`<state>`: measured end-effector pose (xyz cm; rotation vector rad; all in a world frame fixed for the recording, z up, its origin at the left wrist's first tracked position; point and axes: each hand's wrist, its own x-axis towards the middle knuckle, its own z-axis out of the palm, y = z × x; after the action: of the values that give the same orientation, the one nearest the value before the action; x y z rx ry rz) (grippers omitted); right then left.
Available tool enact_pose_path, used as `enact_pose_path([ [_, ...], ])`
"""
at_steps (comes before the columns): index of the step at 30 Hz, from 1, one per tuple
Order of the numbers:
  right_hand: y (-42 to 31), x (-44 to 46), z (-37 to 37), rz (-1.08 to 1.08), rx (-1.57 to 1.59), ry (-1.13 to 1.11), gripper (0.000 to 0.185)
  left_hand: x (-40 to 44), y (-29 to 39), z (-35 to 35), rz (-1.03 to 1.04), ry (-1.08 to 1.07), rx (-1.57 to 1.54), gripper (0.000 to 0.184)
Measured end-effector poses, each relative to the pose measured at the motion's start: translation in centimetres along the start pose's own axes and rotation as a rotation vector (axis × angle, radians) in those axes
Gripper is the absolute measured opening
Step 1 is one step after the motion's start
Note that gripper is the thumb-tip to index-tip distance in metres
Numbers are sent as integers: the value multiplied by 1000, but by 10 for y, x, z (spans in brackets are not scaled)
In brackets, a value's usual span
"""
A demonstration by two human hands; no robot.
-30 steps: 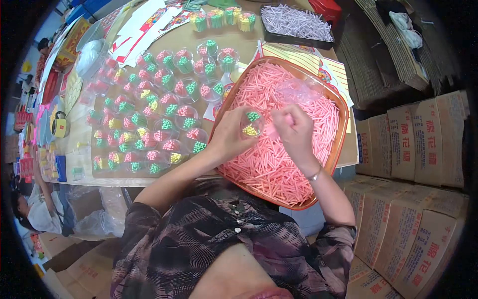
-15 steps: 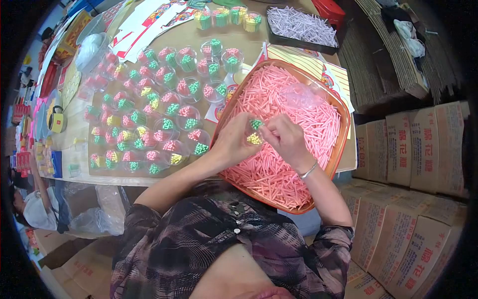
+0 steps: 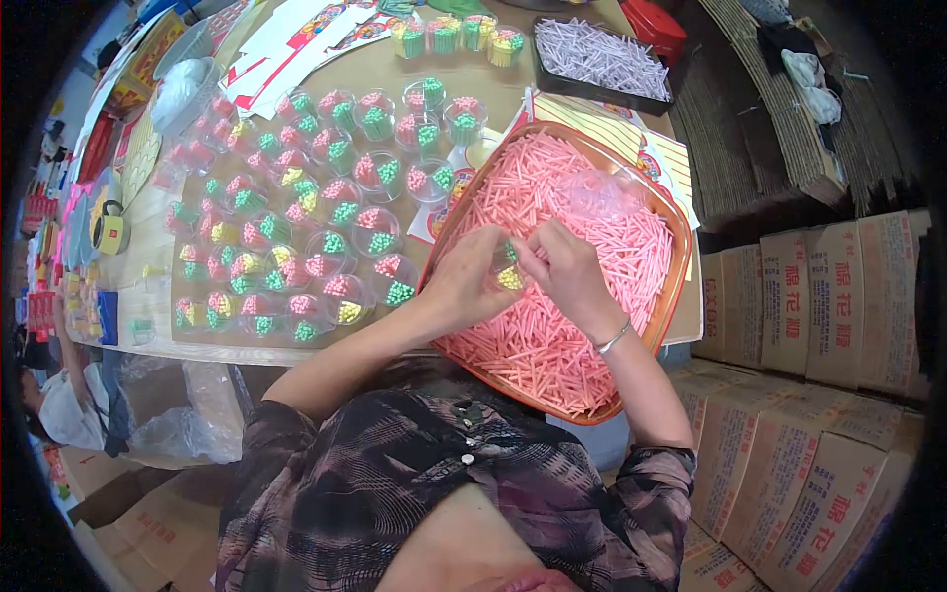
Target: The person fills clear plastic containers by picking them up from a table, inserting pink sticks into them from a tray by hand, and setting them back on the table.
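My left hand (image 3: 462, 280) is wrapped round a small clear plastic cup (image 3: 509, 278) holding short green and yellow sticks. At the cup's right side, the fingers of my right hand (image 3: 564, 268) are pinched together; what lies between them is hidden. Both hands are above an orange-rimmed tray (image 3: 683, 237) heaped with short pink sticks (image 3: 538, 350). A crumpled clear plastic piece (image 3: 602, 192) lies on the heap. Left of the tray stand many clear cups (image 3: 375, 232) filled with pink, green and yellow sticks.
A black tray of pale lilac sticks (image 3: 602, 59) stands at the back, beside several filled cups (image 3: 444, 37). Printed card sheets (image 3: 296, 49) lie at the back left. Cardboard boxes (image 3: 789, 454) are stacked to the right. Another person (image 3: 74, 409) is at the far left.
The cup stays in my left hand, and my right fingers remain pinched beside it with only a slight shift. The whole view has moved slightly.
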<state>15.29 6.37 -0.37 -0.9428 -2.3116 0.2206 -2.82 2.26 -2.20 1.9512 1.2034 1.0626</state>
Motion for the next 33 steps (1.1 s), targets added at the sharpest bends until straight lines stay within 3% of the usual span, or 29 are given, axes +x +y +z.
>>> enact_pose_path([
  [3,1,1,1,-63,-70,-9,17,-1,0,-2,-40,-19,-31,57],
  [8,-11,-1,-11,-155,-174,-220,21,-1,-1,-3,-23,-67,-2,60],
  [13,-24,-7,-27,-13,89,-101,47,-1,8,-7,-112,-27,-150,61],
  [17,-18,-29,-42,100,102,64,73,0,10,-9,126,96,-91,63],
  [23,-40,-42,-36,1,-66,-153,73,-2,12,-8,54,97,-111,64],
  [28,-49,-39,-36,73,-209,-253,71,1,17,-12,40,59,-137,63],
  [33,-60,-40,-41,87,-267,-325,67,-5,19,-14,-117,15,-177,62],
])
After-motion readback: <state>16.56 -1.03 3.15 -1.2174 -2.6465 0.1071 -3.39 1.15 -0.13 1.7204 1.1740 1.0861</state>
